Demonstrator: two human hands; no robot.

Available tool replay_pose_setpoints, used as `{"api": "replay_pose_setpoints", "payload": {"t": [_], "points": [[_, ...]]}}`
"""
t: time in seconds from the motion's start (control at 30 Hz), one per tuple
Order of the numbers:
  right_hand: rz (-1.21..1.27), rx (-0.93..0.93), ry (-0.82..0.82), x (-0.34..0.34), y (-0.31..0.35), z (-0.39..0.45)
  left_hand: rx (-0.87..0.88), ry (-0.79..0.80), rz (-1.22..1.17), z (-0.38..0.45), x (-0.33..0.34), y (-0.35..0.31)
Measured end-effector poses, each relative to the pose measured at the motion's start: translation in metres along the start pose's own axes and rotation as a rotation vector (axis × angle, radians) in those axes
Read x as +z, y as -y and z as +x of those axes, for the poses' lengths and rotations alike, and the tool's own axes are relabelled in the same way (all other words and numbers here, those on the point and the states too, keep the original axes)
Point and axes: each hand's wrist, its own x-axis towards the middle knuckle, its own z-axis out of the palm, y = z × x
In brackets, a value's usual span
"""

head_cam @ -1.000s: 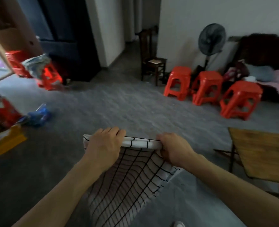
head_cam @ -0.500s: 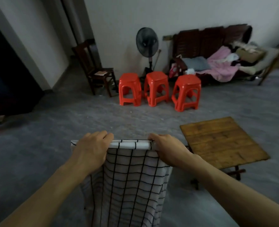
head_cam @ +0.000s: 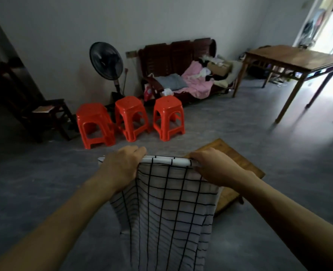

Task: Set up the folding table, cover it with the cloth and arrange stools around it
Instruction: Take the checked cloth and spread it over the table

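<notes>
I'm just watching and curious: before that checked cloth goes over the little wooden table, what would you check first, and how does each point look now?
1. Left hand grips the checked cloth: ok.
2. Right hand grips its top edge: ok.
3. Folding table stands unfolded with its top bare: ok.
4. Cloth fully opened out: not ok, it hangs folded.
5. Table legs locked: cannot tell.
6. Three red stools around the table: not ok, lined up by the wall.

Home living room: wooden sofa (head_cam: pixel 181 61) (clothes heaped), standing fan (head_cam: pixel 105 61), dining table (head_cam: pixel 294 58), plastic stools (head_cam: pixel 130 116).
</notes>
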Motion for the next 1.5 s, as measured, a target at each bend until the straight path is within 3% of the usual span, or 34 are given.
{"api": "replay_pose_setpoints", "payload": {"t": [0.43, 0.9, 1.27, 1.5], "points": [[0.089, -0.001, -0.214, -0.005, 0.0, 0.117, 0.221, -0.058, -0.028, 0.129, 0.026, 0.083], [0.441, 0.056, -0.233, 0.009, -0.083, 0.26, 0.264, 0.013, 0.049, 0.283, 0.066, 0.132], [0.51, 0.037, -0.06, -0.012, -0.146, 0.352, 0.308, 0.076, -0.073, 0.387, 0.098, 0.161], [0.531, 0.197, -0.032, -0.013, -0.155, 0.409, 0.457, 0.069, -0.121, 0.449, 0.12, 0.198]]}}
